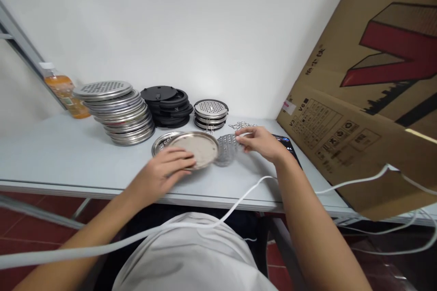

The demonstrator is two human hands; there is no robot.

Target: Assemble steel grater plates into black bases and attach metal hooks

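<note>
While the left hand (167,168) presses fingers closed on the round steel plate (198,148), the small perforated metal disc (227,149) lies at its three o'clock; right hand (261,143) pinches that disc's far edge.

A round steel tray (198,148) lies tilted on the table, near centre; a perforated disc (227,148) lies just right, touching it.
</note>
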